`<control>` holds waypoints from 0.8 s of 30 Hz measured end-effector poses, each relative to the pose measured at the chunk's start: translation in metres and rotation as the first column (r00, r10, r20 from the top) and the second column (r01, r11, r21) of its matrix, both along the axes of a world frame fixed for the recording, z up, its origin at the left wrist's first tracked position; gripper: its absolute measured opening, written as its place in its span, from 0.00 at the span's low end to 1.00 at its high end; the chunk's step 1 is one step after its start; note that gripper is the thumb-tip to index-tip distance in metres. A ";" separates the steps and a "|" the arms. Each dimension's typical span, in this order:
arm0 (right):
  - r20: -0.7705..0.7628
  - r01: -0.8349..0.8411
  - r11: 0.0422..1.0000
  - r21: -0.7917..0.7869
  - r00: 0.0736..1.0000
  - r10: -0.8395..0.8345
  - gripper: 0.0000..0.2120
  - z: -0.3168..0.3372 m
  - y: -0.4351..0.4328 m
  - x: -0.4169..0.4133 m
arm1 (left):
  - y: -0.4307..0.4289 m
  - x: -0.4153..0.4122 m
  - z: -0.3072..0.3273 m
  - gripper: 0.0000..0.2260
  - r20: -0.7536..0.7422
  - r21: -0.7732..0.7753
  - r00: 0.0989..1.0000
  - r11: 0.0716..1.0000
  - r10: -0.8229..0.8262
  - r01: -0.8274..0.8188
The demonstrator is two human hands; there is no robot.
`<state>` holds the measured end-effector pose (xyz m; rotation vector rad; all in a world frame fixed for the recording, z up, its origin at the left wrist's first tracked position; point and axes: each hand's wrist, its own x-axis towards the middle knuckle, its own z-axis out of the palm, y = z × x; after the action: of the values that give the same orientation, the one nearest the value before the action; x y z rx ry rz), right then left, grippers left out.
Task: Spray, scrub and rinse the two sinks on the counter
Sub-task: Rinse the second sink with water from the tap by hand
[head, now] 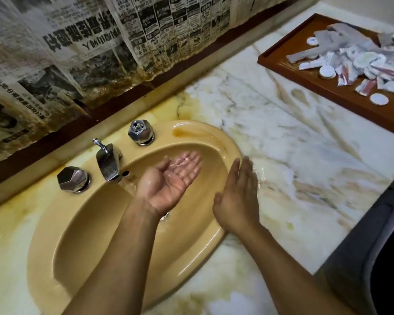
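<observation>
While our left hand [171, 180] cups water [183, 168] and our right hand [239, 201] spreads flat, holding nothing, the sink [82, 223] looks hard, fixed, slick — we'd rub it, not grip.

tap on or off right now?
On. A pale stream falls from the spout into the sink, just behind the left hand, whose open palm is wet.

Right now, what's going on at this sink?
A person seems to be rinsing the yellow sink by hand. The left hand, wet and palm up, is cupped beside the spout, where water seems to run. The right hand lies flat at the sink's right rim, by the wet counter.
</observation>
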<state>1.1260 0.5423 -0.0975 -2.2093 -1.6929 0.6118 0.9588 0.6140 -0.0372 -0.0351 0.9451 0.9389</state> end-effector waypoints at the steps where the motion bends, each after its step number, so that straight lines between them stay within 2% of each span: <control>1: 0.036 -0.033 0.999 -0.018 0.999 0.034 0.43 0.002 0.025 0.006 | -0.002 0.011 0.003 0.22 -0.025 0.045 0.999 0.998 -0.045 0.046; 3: 0.134 -0.168 0.986 -0.019 0.976 0.169 0.40 0.005 0.076 0.017 | -0.005 0.017 0.004 0.22 -0.083 0.065 0.996 0.998 -0.013 0.018; 5: 0.255 -0.364 0.930 -0.044 0.896 0.363 0.37 0.006 0.118 0.022 | -0.009 0.005 -0.003 0.21 -0.146 0.033 0.984 0.995 0.103 -0.099; 7: 0.298 -0.495 0.867 -0.065 0.819 0.490 0.36 0.005 0.137 0.022 | -0.015 -0.021 -0.013 0.20 -0.192 -0.026 0.952 0.968 0.239 -0.248; 8: 0.298 -0.504 0.862 -0.050 0.817 0.494 0.34 0.003 0.135 0.024 | -0.018 -0.036 -0.018 0.19 -0.214 -0.063 0.930 0.945 0.300 -0.320; 11: 0.194 -0.402 0.914 0.046 0.901 0.387 0.32 -0.005 0.085 0.034 | -0.025 -0.072 -0.021 0.18 -0.238 -0.141 0.859 0.859 0.453 -0.492; 15: 0.151 -0.379 0.923 0.059 0.918 0.367 0.32 -0.009 0.008 0.042 | -0.023 -0.087 -0.015 0.16 -0.278 -0.143 0.849 0.854 0.450 -0.500; 20: 0.129 -0.422 0.905 -0.051 0.896 0.425 0.35 -0.005 0.082 0.051 | -0.009 -0.079 -0.008 0.15 -0.309 -0.177 0.876 0.882 0.371 -0.436; 24: 0.071 -0.468 0.883 -0.025 0.881 0.469 0.33 -0.006 0.099 0.067 | 0.001 -0.071 -0.017 0.18 -0.260 -0.195 0.854 0.842 0.450 -0.503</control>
<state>1.1927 0.6413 -0.1032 -1.8415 -2.2929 0.6473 0.8876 0.6154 -0.0543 -0.4219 1.2807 1.2937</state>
